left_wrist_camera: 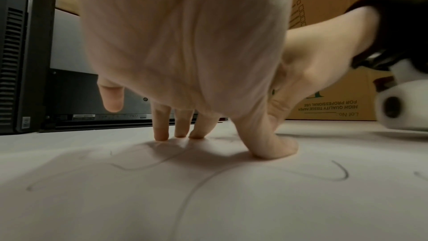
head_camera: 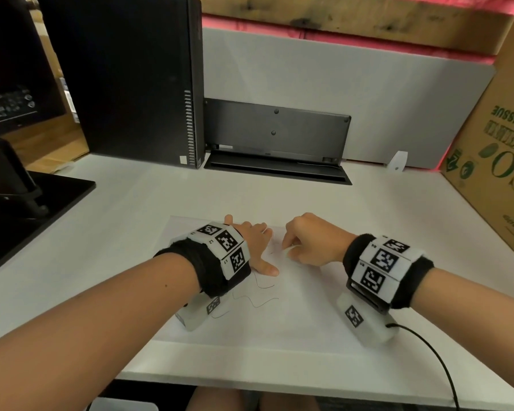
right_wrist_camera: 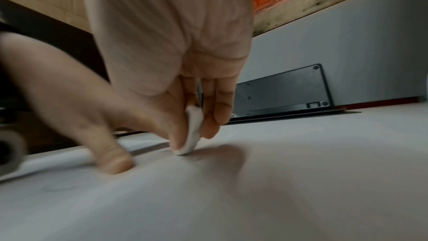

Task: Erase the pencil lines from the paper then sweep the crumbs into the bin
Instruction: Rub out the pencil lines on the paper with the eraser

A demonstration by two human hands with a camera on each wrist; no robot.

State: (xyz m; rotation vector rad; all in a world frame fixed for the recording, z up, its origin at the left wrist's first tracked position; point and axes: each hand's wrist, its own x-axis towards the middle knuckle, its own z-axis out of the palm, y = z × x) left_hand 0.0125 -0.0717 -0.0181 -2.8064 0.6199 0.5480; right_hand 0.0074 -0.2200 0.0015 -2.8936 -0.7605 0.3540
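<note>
While the left hand (head_camera: 254, 247) presses flat, fingers spread, on the paper (head_camera: 294, 315) on the tabletop (head_camera: 398, 209), the right hand (head_camera: 312, 241) pinches a white eraser (right_wrist_camera: 193, 131), its tip touching the sheet. Pencil lines (head_camera: 255, 301) lie near the left wrist, unerased. Risk: a hard stroke away from the pinned spot could buckle or tear the paper; a loose grip lets the eraser slip. No bin in view.

Head view looks steeply down on the desk (head_camera: 368, 203); both wrist views sit low over the paper (left_wrist_camera: 208, 199), facing the upright keyboard (right_wrist_camera: 284, 91) they share.
</note>
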